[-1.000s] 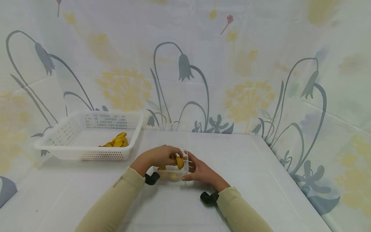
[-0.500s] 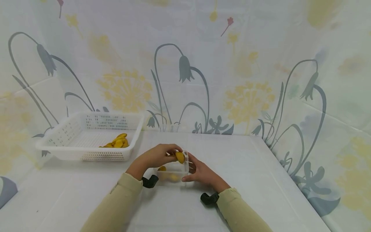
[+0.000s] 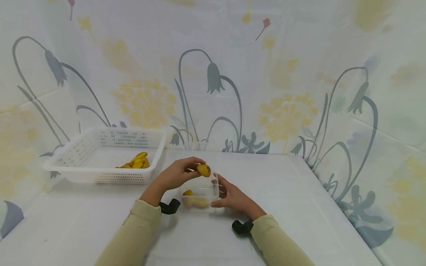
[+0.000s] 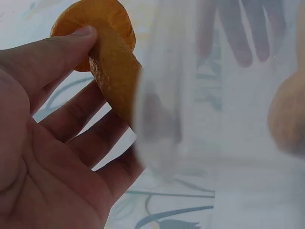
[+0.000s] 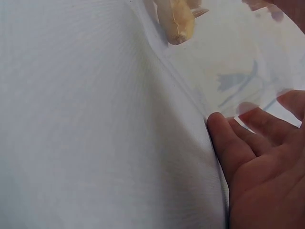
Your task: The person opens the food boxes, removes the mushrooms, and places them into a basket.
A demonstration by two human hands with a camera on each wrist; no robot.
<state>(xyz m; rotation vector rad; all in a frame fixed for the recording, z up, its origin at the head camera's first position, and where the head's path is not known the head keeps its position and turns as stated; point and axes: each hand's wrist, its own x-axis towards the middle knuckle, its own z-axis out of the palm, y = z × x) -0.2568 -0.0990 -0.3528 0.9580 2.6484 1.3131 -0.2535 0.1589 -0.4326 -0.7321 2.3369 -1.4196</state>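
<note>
My left hand (image 3: 175,174) pinches a yellow-brown mushroom (image 3: 203,170) between thumb and fingers, just above the back of a clear plastic box (image 3: 199,196). In the left wrist view the mushroom (image 4: 112,71) shows its gilled cap and thick stem, with my thumb against the stem below the cap. More mushrooms (image 3: 199,202) lie inside the box, blurred through its front wall. My right hand (image 3: 232,195) rests against the box's right side, thumb at the front corner and fingers extended along the wall. In the right wrist view a pale mushroom stem (image 5: 178,24) shows through the plastic.
A white perforated basket (image 3: 100,170) stands at the back left, with a small pile of yellow mushrooms (image 3: 137,162) in its right front corner. The white-covered table (image 3: 273,184) meets a flower-printed sheet (image 3: 213,103) at the back.
My left hand has risen and shifted slightly left, lifting the mushroom from inside the box to above its rim. My right hand stays against the box's side.
</note>
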